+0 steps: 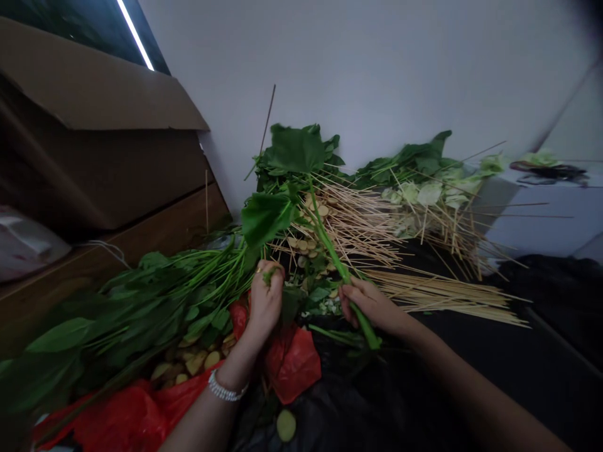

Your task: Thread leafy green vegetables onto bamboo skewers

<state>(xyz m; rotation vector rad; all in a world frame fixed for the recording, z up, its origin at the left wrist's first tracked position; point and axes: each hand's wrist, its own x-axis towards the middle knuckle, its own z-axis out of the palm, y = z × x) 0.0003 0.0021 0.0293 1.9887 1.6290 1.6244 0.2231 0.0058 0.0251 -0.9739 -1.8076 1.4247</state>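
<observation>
Head view: right hand [365, 304] gripping green stalk [330, 248]; left hand [267, 290] curled round leafy bit [269, 275].

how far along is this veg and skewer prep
Probably partway. Potato slices and pale lettuce leaves among the skewers look done. In hand: the right hand grips a thick leafy stalk; the left hand pinches something green. Seemingly left: leafy greens piled at left, loose potato slices below them, and apparently bare skewers at right.
</observation>
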